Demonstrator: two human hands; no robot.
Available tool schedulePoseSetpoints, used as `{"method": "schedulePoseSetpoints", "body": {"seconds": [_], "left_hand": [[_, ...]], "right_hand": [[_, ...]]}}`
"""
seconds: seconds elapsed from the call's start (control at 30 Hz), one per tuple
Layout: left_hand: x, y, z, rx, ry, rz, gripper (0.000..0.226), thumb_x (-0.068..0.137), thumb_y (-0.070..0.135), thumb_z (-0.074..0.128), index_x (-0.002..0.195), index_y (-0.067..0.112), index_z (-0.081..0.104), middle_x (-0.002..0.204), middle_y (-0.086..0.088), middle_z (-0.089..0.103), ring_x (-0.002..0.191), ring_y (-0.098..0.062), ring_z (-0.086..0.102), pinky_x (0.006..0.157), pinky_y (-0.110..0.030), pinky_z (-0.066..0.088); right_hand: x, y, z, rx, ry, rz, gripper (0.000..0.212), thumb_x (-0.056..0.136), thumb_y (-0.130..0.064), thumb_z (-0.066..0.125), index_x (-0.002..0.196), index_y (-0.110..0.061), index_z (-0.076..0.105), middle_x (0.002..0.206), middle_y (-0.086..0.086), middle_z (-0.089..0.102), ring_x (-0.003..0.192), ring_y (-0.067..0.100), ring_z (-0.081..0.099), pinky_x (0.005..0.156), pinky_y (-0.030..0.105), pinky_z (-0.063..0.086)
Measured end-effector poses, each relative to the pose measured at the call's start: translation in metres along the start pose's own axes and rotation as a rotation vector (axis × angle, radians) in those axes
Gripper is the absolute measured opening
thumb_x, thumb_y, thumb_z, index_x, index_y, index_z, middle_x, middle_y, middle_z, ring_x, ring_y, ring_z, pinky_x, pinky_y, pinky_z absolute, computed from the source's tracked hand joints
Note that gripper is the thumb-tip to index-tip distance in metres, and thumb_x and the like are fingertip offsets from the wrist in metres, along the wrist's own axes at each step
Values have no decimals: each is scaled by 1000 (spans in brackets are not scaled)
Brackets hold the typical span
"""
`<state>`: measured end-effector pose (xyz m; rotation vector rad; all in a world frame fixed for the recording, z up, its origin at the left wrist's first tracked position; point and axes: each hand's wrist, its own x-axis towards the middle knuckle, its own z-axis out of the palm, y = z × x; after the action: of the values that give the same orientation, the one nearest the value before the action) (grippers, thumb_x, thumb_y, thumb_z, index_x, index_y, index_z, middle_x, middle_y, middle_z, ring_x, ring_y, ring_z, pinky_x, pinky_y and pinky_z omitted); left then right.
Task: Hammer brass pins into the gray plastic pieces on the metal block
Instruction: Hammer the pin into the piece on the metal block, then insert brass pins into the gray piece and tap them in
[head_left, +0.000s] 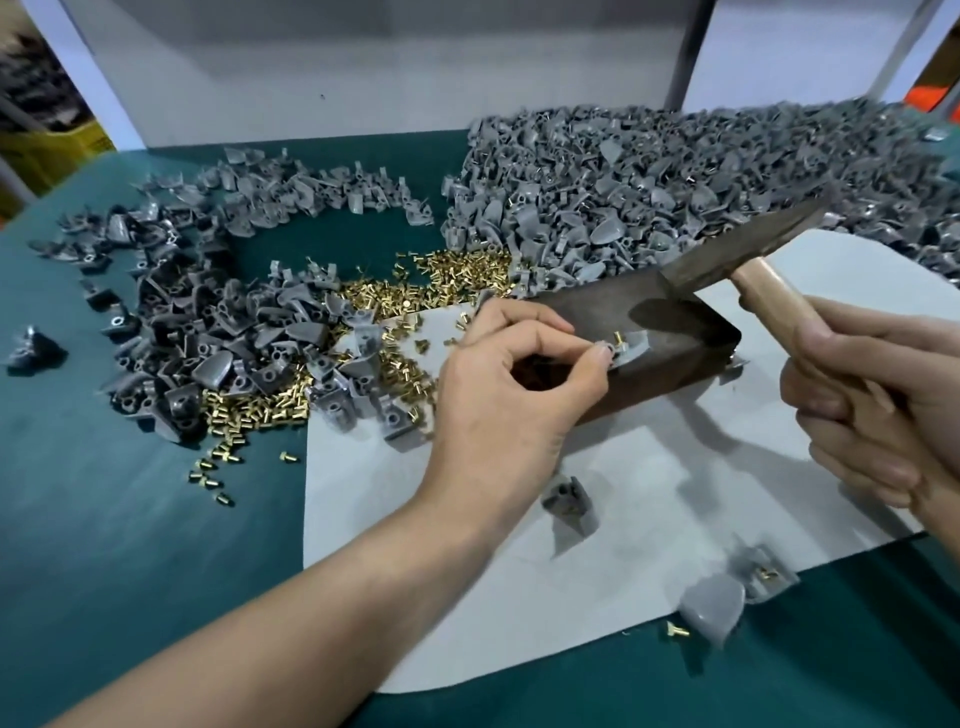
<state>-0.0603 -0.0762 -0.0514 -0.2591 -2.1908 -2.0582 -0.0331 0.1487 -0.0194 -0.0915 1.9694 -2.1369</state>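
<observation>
Brass pin (618, 338) is seen standing upright in a gray plastic piece (632, 349), which is laid on the near edge of the dark metal block (675, 327), right at the fingertips of the left hand (514, 384). The piece is pinched at its end between thumb (602, 356) and forefinger, the other fingers being curled beneath.

The pin is judged small, hard and light, and easily toppled or sent skittering if struck off-centre. Its smooth shank offers little to grip, so it is better steadied through the plastic than held itself. The plastic is judged light and stiff, and likely to slide on the bare metal unless pressed down. It is best held at the end away from the pin, so that fingers are kept out of the blow.

Above and to the right of that hand, a hammer (743, 249) is raised over the block, its wooden handle clasped in the right hand (872, 410). To the left of the left hand, loose pins (415, 291) are scattered among gray pieces. A far larger heap (675, 171) is piled beyond the block. Beside the wrist, a piece with brass showing (569, 501) lies on a pale sheet (649, 467).
</observation>
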Motion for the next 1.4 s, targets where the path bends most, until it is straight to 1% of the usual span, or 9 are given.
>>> {"method": "schedulePoseSetpoints", "body": {"seconds": [0.2, 0.33, 0.5, 0.67, 0.8, 0.93, 1.03, 1.2, 1.4], "left_hand": [[0, 1, 1, 39, -3, 5, 9, 78, 13, 76, 71, 17, 73, 89, 12, 60, 87, 2, 56, 84, -26, 50], [-1, 1, 1, 77, -1, 45, 6, 79, 12, 76, 74, 13, 72, 89, 10, 58, 87, 1, 55, 81, -17, 46], [-1, 0, 3, 182, 66, 111, 10, 78, 9, 75, 75, 17, 70, 87, 12, 57, 87, 0, 54, 74, -7, 39], [-1, -2, 3, 181, 69, 105, 12, 79, 9, 75, 76, 20, 70, 86, 14, 56, 86, 1, 54, 73, -9, 40], [-1, -4, 2, 175, 71, 123, 12, 77, 6, 76, 76, 16, 70, 86, 11, 56, 85, 0, 54, 71, -9, 39], [1, -4, 1, 208, 71, 164, 10, 77, 5, 77, 77, 14, 71, 86, 12, 56, 83, 2, 53, 71, -7, 37], [0, -6, 0, 190, 80, 183, 9, 77, 3, 76, 76, 11, 71, 86, 10, 57, 83, 1, 53, 72, -7, 38], [-4, -5, 2, 235, 88, 160, 9, 78, 11, 76, 77, 19, 71, 88, 16, 56, 91, 0, 54, 76, -8, 41], [-13, -1, 1, 460, 169, 148, 6, 73, 39, 64, 75, 34, 64, 104, 28, 50, 108, 6, 39, 90, -25, 30]], "right_hand": [[-7, -10, 14, -29, -81, -1, 42, 74, -41, 71, 111, -22, 67, 59, 7, 38, 23, 13, 30, 39, 30, 43], [-17, -18, 25, -145, -106, 24, 68, 67, -53, 77, 122, -16, 61, 57, 10, 41, 23, 16, 34, 37, 29, 42], [-23, -40, 34, -475, 52, -30, 67, 64, -70, 63, 127, -46, 55, 47, -2, 43, 28, 18, 36, 37, 17, 29], [-26, -51, 30, -1022, 156, -79, 65, 71, -86, 34, 130, -59, 42, 92, -7, 68, 64, 12, 65, 52, 25, 53], [-28, -53, 57, -1084, 152, -143, 43, 77, -76, 36, 118, -65, 47, 66, -8, 65, 28, 13, 51, 33, 23, 45], [-23, -55, 59, -1153, 241, -212, 49, 78, -83, 30, 122, -66, 44, 76, -18, 64, 31, 12, 54, 28, 19, 39], [-23, -49, 60, -1278, 192, -218, 41, 80, -64, 38, 115, -52, 54, 62, -8, 61, 30, 10, 49, 27, 16, 36], [-26, -60, 21, -590, 294, -154, 37, 72, -59, 66, 108, -49, 64, 53, 5, 54, 28, 27, 47, 37, 30, 45], [-6, -6, -13, -154, 591, 30, 15, 95, -15, 51, 84, -13, 61, 52, 3, 48, 32, 17, 41, 35, 26, 33]]}}
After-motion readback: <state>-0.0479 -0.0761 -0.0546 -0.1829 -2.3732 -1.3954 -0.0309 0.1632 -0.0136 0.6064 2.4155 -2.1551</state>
